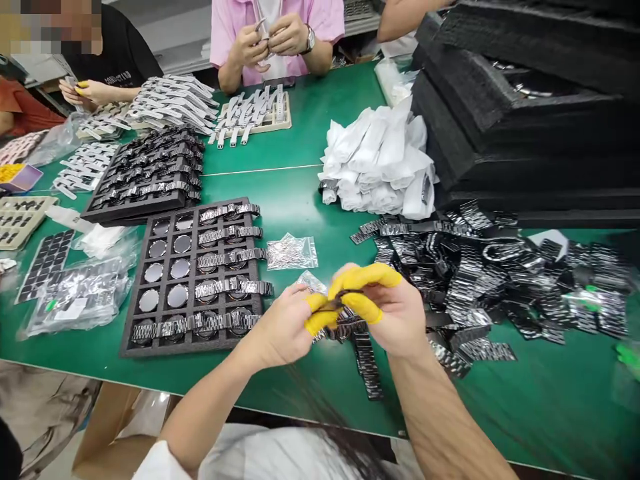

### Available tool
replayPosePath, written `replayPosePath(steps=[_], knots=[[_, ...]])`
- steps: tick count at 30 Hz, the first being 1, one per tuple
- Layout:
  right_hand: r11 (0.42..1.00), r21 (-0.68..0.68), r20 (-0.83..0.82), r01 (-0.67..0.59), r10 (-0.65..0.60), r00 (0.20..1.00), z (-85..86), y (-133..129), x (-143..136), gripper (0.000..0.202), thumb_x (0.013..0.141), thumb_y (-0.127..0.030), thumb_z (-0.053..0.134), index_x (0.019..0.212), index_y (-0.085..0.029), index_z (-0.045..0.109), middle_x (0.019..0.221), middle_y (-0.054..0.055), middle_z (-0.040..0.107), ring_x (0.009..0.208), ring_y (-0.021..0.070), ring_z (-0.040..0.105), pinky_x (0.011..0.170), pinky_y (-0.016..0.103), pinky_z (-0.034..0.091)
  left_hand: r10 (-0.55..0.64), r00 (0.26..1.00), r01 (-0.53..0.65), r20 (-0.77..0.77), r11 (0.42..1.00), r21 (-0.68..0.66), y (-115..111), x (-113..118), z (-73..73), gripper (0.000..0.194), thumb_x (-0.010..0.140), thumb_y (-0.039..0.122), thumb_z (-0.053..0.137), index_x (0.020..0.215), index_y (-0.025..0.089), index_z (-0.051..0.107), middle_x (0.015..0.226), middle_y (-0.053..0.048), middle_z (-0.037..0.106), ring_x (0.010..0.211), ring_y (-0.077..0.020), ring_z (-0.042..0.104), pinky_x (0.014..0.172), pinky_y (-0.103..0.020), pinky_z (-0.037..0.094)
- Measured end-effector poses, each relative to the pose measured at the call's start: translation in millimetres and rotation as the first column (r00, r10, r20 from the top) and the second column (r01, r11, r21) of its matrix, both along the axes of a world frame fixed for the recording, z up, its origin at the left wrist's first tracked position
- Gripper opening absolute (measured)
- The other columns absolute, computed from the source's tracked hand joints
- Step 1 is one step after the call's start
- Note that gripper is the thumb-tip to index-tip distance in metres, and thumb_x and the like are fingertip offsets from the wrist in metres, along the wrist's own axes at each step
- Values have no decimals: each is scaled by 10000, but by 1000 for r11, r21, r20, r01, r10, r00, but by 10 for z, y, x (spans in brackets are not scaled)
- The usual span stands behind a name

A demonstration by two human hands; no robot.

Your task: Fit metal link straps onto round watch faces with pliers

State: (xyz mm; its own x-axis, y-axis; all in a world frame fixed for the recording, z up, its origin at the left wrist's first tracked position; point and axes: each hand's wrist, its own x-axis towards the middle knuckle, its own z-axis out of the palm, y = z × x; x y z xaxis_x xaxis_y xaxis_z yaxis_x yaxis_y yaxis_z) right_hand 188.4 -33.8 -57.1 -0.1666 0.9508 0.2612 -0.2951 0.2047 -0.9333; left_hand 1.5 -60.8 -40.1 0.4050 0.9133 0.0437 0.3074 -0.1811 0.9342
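Observation:
Both my hands, with yellow finger cots on several fingers, meet above the table's near middle. My left hand (293, 320) pinches a black watch (336, 305) from the left. My right hand (387, 303) grips it from the other side, thumb and fingers closed. Fingers cover most of the watch, so its face cannot be made out. A black metal link strap (367, 365) extends below my right hand; whether it joins the held piece is unclear. Left of my hands lies a dark foam tray (131, 313) with round watch heads (180, 268) and several strapped watches (233, 288).
Loose black link straps (465, 280) are heaped at right, below a pile of white-wrapped pieces (380, 160) and stacked black foam trays (530, 153). A small bag of pins (293, 253) lies beside the watch tray. Co-workers, one in a pink shirt (325, 27), sit across the green table (270, 177).

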Motion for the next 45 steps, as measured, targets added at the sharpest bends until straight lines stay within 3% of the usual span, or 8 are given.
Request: replayPosePath(steps=[3, 7, 10, 13, 22, 31, 41, 45], knots=[[998, -52, 346, -34, 50, 937, -127, 98, 102, 223, 1028, -463, 636, 1066, -256, 711, 1002, 63, 742, 901, 222, 701, 813, 374, 588, -19, 947, 121, 320, 945, -304, 136, -135, -50, 287, 1064, 412, 546, 1123, 185, 711, 745, -26, 722, 554, -156, 679, 591, -301, 597], [980, -85, 889, -182, 157, 430, -326, 151, 78, 117, 1011, -234, 614, 1084, -223, 704, 1075, 93, 715, 1044, 282, 672, 855, 390, 560, 243, 757, 31, 606, 913, -406, 233, -352, -126, 402, 976, 419, 694, 1280, 161, 647, 715, 9, 709, 352, -73, 492, 343, -183, 379], [973, -45, 988, -228, 78, 137, -410, 119, -123, 76, 988, -202, 657, 1055, -207, 691, 1067, 109, 697, 1094, 306, 647, 810, 365, 539, 388, 676, -89, 627, 887, -453, 233, -390, -170, 475, 963, 487, 690, 1286, 140, 671, 635, 20, 665, 341, -72, 430, 325, -183, 330], [974, 5, 999, -227, 4, 39, -438, 100, -265, 93, 1029, -193, 590, 1028, -200, 683, 1023, 105, 696, 1042, 290, 653, 752, 348, 507, 467, 649, -151, 601, 853, -499, 220, -367, -200, 570, 970, 608, 629, 1253, 120, 709, 543, 30, 598, 346, -82, 398, 345, -202, 330], [981, 33, 929, -190, 40, 367, -539, 203, -27, 110, 988, -184, 600, 1026, -234, 690, 978, 49, 718, 909, 229, 674, 778, 315, 486, 593, 629, -287, 503, 778, -559, 227, -299, -243, 531, 834, 675, 775, 902, 159, 672, 525, 57, 580, 353, -90, 472, 346, -212, 383], [998, -3, 770, -58, 39, 637, -517, 225, -65, 86, 931, -199, 571, 916, -233, 650, 866, 18, 684, 785, 193, 619, 687, 297, 460, 589, 663, -187, 462, 728, -660, 165, -183, -250, 498, 823, 592, 791, 1043, 212, 556, 512, 73, 628, 346, -158, 551, 373, -248, 440], [997, 51, 799, -66, -1, 602, -589, 258, -46, 90, 894, -207, 615, 885, -236, 700, 782, 12, 629, 693, 183, 569, 664, 313, 473, 563, 672, -131, 481, 729, -672, 154, -173, -291, 516, 812, 587, 800, 1058, 204, 559, 492, 61, 635, 346, -167, 562, 363, -237, 440], [993, 114, 662, 41, -107, 742, -568, 231, -89, 102, 943, -279, 642, 914, -237, 730, 814, 23, 681, 710, 181, 617, 633, 303, 507, 557, 672, -88, 488, 715, -694, 156, -177, -299, 475, 820, 574, 792, 1009, 216, 543, 498, 59, 638, 334, -163, 564, 352, -224, 428]])
